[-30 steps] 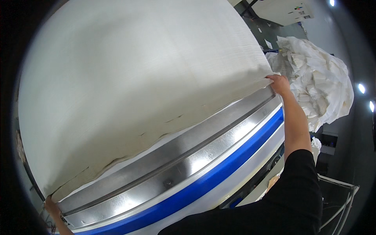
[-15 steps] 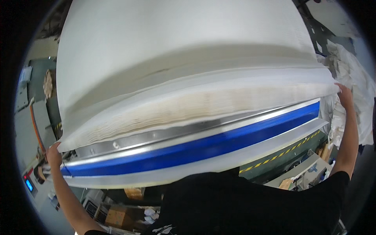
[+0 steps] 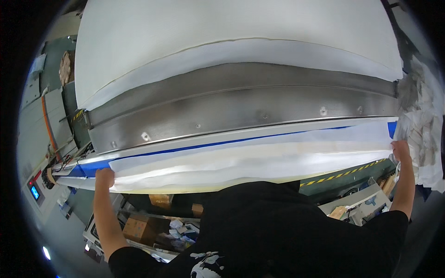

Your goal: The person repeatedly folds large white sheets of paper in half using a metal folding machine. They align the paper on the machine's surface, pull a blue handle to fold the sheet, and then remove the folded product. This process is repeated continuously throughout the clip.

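At far left, a small screen (image 3: 35,191) sits near the dark rim, its display hard to make out. The left hand (image 3: 104,177) has its fingers closed on the left end of a white sheet (image 3: 250,162), tips hidden. The sheet spans both hands below the metal ledge (image 3: 245,104), covering most of a blue strip (image 3: 92,166) (slivers show). The right hand (image 3: 401,151) grips the right end, fingertips unclear; beyond, a pale heap (image 3: 424,118) fades into shadow.

My left fingers (image 3: 110,173) and right fingers (image 3: 397,147) have drawn the white sheet (image 3: 255,157) nearer to my body. Beyond the fingers, the metal plate (image 3: 255,103) has become widely visible. Between them, the sheet now covers most of the blue strip (image 3: 95,166).
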{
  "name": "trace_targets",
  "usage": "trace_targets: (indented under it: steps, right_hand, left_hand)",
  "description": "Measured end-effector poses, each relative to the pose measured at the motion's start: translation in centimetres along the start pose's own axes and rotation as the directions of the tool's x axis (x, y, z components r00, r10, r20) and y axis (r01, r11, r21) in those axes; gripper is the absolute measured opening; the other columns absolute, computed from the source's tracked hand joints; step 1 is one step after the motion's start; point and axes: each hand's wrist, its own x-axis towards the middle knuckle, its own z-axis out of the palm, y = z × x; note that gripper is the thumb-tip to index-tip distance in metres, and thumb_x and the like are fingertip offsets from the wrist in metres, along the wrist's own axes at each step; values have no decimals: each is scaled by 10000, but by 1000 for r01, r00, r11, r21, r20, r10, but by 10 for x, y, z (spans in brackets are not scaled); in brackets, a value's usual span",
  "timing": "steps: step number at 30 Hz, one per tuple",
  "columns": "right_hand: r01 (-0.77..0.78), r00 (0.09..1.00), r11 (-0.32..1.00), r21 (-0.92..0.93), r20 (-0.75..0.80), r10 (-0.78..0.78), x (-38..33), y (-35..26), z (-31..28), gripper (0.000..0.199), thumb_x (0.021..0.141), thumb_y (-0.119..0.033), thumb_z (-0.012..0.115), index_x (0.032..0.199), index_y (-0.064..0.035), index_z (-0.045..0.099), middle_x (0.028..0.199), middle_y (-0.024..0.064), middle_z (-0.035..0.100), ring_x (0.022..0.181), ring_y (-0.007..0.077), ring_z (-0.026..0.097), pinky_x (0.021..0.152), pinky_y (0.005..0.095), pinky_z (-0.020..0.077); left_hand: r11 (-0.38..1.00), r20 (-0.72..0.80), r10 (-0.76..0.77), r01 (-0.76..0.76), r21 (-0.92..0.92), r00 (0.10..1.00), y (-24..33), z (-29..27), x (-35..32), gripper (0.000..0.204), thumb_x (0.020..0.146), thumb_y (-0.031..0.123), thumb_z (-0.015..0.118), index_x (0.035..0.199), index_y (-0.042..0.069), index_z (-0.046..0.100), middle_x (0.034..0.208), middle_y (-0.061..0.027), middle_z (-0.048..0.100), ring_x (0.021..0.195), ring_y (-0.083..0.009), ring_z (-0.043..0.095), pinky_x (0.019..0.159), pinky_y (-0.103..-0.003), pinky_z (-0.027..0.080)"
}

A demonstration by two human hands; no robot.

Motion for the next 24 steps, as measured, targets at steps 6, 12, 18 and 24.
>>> trace_targets:
  steps: [6, 12, 18, 24]
  right_hand:
    - [-64, 989, 993, -103, 127, 77, 24, 7, 57, 218, 899, -182, 454, 896, -97, 655, 976, 102, 638, 957, 285, 590, 827, 452, 443]
    - [-41, 996, 999, -26, -84, 39, 5, 18, 86, 102, 782, -129, 548, 799, -76, 634, 797, 138, 612, 810, 354, 588, 779, 491, 437]
    - [11, 941, 991, 134, 334, -55, 65, -73, -11, 283, 666, -186, 608, 887, -16, 662, 914, 204, 653, 878, 368, 619, 774, 436, 498]
    - [63, 911, 883, 464, 334, -240, 29, -124, -81, 478, 611, -248, 680, 1036, -31, 647, 1057, 192, 642, 974, 368, 609, 834, 410, 488]
  left_hand:
    - [989, 56, -130, 133, -62, 990, 20, 6, 28, 236, 840, 193, 527, 960, 99, 707, 1094, -114, 663, 1021, -300, 625, 805, -444, 504]
    - [800, -27, -546, 512, -312, 837, -7, -6, 28, 290, 872, 206, 489, 1079, 96, 659, 1114, -134, 650, 1009, -309, 630, 823, -449, 496]
    - [735, -521, -599, 160, -659, 608, -51, 110, 49, 410, 788, 87, 607, 1195, 83, 562, 1035, -146, 651, 911, -302, 626, 756, -413, 505]
    - [677, -338, -565, 189, -711, 753, 60, -76, 35, 301, 858, 184, 514, 1138, 113, 597, 1021, -160, 648, 898, -365, 621, 741, -455, 495]
